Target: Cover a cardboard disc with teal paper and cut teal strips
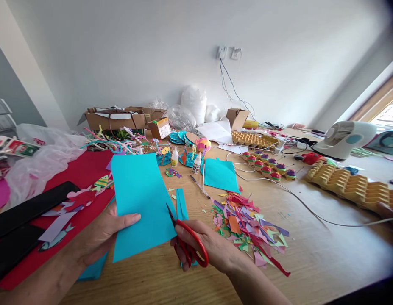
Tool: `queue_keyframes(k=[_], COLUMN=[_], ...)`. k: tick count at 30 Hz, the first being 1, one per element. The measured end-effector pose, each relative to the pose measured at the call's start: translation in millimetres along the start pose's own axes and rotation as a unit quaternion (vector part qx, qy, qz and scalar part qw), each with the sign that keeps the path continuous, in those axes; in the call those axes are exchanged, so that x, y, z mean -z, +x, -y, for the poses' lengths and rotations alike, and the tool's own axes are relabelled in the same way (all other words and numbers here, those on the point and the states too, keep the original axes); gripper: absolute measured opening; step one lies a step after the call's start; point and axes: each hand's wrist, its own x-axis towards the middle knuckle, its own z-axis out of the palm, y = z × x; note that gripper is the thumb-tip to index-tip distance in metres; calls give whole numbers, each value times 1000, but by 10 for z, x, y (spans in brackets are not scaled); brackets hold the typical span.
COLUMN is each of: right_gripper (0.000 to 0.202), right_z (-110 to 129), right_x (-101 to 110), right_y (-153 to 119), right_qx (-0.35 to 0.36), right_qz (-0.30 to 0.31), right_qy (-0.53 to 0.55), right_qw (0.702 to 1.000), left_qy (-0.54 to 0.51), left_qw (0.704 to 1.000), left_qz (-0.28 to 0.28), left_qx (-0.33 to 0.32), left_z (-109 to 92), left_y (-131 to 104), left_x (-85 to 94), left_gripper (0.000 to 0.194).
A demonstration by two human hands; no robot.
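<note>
My left hand (109, 228) pinches the left edge of a blue paper sheet (139, 190), thumb on top and the other fingers behind it. In my right hand (199, 241) are red-handled scissors (196, 239), their blades at the sheet's lower right edge. Narrow blue strips (181, 203) lie on the table just right of the sheet. Farther right is another blue paper piece (220, 174), and in front of it a heap of coloured paper scraps (243, 224). More blue paper (93, 267) shows beneath my left hand.
Two glue bottles (196, 163) and a pen (199, 186) stand or lie mid-table. Red paper (78, 169) covers the left side. Egg cartons (349, 184), a white cable (298, 197) and a white fan (345, 137) are at right; cardboard boxes (116, 118) line the wall.
</note>
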Motion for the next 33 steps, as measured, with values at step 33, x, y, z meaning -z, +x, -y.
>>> queue_keyframes(k=[33], right_gripper=[35], right_z=[-198], right_x=[-226], right_y=[167], right_qx=[23], right_qz=[-136], right_qy=[15], right_qw=[990], left_qy=[5], left_qw=[1000], left_qz=[-7], left_qx=[16], left_z=[-20], left_y=[-40], left_x=[-59], left_gripper=[73])
